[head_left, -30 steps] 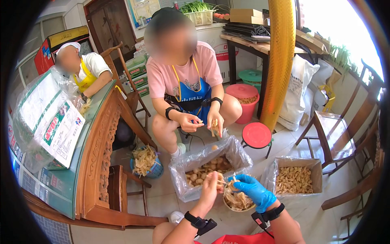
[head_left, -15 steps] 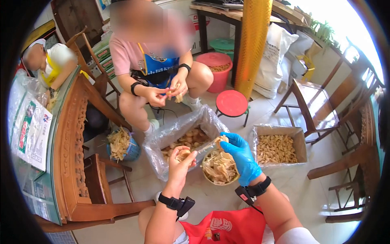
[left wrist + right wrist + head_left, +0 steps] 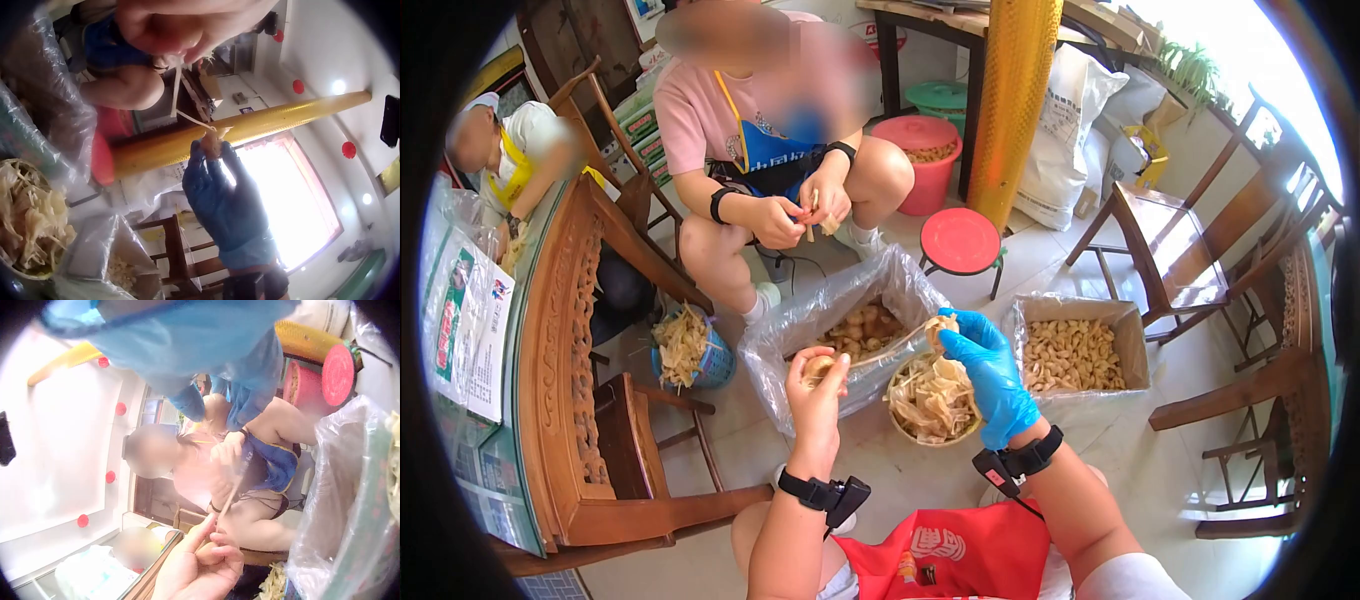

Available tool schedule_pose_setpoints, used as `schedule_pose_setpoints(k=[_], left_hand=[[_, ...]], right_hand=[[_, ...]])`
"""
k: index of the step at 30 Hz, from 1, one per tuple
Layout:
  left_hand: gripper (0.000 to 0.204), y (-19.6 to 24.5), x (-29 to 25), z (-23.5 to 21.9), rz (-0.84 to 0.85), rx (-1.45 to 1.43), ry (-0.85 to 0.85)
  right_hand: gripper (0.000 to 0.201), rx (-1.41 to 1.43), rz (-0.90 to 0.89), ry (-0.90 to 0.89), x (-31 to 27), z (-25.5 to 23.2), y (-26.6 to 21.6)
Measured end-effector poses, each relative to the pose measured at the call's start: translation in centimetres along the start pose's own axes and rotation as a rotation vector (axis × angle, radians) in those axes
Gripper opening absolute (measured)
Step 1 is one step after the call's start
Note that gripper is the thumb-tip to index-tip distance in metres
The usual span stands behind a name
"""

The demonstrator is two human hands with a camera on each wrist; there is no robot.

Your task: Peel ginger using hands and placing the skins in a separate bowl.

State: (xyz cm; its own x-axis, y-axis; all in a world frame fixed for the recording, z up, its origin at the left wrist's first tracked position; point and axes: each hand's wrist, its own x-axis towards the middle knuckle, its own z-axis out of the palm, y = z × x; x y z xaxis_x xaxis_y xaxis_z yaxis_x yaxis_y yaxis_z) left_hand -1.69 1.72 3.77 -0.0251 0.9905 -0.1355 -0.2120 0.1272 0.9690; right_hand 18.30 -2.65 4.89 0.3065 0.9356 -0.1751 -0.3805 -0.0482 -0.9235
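My bare left hand [image 3: 812, 410] grips a piece of garlic [image 3: 816, 369] between curled fingers and thumb, left of the peel bowl. A thin dry stalk strip [image 3: 177, 89] sticks out from it towards the other hand. In a blue glove, my right hand [image 3: 992, 378] pinches a garlic bulb [image 3: 214, 142] with papery skin hanging loose. The right wrist view shows that bulb pale and rounded between the gloved fingertips [image 3: 242, 411]. Both hands are raised above a bowl [image 3: 910, 431] heaped with garlic peel [image 3: 934, 398].
A plastic-lined box [image 3: 772, 385] of whole bulbs stands ahead, and another lined box [image 3: 1090, 392] of cloves to the right. A person [image 3: 745, 150] in a blue apron crouches opposite, handling garlic. Around them are a red stool [image 3: 960, 240], a blue peel bucket [image 3: 718, 365] and a carved table [image 3: 580, 400].
My hands, close together over the bowl a second ago, have moved apart, with the garlic bulb in the right and a garlic piece in the left. The head view has tilted down and shifted right.
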Motion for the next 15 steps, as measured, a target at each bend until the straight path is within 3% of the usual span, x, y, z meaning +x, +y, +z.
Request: schedule_pose_setpoints(k=[2, 4, 5, 8, 11, 15], left_hand=[[0.021, -0.1, -0.4, 0.4, -0.030, 0.065, -0.005], [0.023, -0.6, -0.7, 0.8, 0.058, 0.211, -0.140], [0.023, -0.8, -0.8, 1.0, 0.056, 0.211, -0.137], [0.032, -0.7, -1.3, 1.6, 0.025, 0.179, -0.351], [0.033, -0.3, -1.6, 2.0, -0.108, 0.064, -0.381], [0.036, -0.9, -1.3, 1.9, -0.095, -0.006, -0.403]], right_hand=[[0.031, -0.003, 0.004, -0.029, -0.4, 0.4, -0.2], [0.030, -0.007, 0.007, -0.061, -0.5, 0.7, -0.1], [0.031, -0.029, 0.011, -0.098, -0.5, 0.8, 0.1], [0.032, -0.048, -0.004, -0.180, -0.6, 1.1, 0.9], [0.036, -0.040, -0.034, -0.259, -0.6, 1.3, 1.9], [0.037, -0.014, -0.091, -0.314, -0.7, 1.5, 2.4]])
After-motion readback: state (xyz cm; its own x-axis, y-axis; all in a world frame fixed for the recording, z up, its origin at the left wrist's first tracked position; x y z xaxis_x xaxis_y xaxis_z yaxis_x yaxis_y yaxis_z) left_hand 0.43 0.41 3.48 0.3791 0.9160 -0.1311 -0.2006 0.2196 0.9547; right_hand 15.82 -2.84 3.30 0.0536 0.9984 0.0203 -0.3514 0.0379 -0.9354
